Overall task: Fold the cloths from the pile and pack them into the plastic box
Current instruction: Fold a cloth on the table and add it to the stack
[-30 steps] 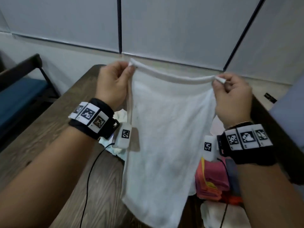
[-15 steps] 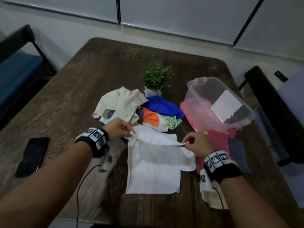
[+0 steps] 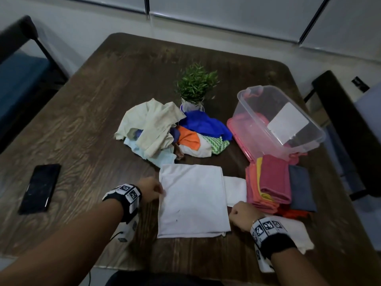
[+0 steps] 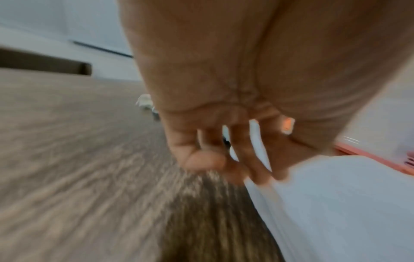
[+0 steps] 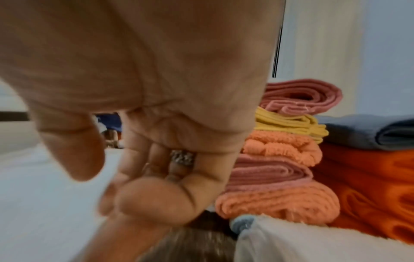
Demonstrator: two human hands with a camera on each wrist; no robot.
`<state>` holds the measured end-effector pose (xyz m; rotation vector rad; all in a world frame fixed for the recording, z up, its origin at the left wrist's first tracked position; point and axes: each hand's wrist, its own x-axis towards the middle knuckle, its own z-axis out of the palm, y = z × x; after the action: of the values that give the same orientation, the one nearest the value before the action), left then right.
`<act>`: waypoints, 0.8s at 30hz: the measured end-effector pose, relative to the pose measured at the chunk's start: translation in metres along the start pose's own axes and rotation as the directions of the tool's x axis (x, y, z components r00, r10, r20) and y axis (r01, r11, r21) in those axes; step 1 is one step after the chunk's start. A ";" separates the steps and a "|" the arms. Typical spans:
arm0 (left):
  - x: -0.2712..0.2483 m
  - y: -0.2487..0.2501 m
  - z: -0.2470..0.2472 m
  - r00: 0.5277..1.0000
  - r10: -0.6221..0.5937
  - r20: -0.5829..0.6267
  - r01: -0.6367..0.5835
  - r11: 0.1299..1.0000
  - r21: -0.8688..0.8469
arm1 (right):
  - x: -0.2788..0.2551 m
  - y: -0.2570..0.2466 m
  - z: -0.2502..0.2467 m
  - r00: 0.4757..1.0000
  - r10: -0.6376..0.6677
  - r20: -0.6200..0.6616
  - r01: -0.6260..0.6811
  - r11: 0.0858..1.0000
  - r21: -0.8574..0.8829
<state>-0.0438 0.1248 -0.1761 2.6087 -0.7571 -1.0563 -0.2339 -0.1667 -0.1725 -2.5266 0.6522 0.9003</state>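
Observation:
A white cloth (image 3: 193, 199) lies folded flat on the wooden table (image 3: 103, 112), near the front edge. My left hand (image 3: 152, 191) is at its left edge; in the blurred left wrist view the fingers (image 4: 253, 159) reach down and touch the cloth's (image 4: 347, 203) border. My right hand (image 3: 240, 215) sits curled beside the right edge, and its fingers (image 5: 156, 177) fold into the palm with nothing visible in them. The unfolded pile (image 3: 156, 129) lies behind the cloth. The clear plastic box (image 3: 257, 112) stands tilted on its pink lid at the right.
A stack of folded pink, orange and yellow cloths (image 3: 274, 178) with a grey one (image 3: 301, 188) stands right of the white cloth. A small potted plant (image 3: 195, 85) is behind the pile, a black phone (image 3: 40, 187) at the left. Chairs flank the table.
The white cloth was held up by its top corners, then lowered and laid flat. Both hands let go of its far edge and drew back to its sides.

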 end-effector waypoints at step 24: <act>-0.003 0.050 0.079 0.860 0.428 0.279 -0.508 0.769 0.387 | -0.015 -0.024 0.052 0.926 0.077 -0.369 0.142 0.834 0.533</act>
<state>-0.1196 0.0831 -0.2110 2.4453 -1.7843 -1.0490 -0.2561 -0.1173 -0.1955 -2.1636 0.8367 0.1492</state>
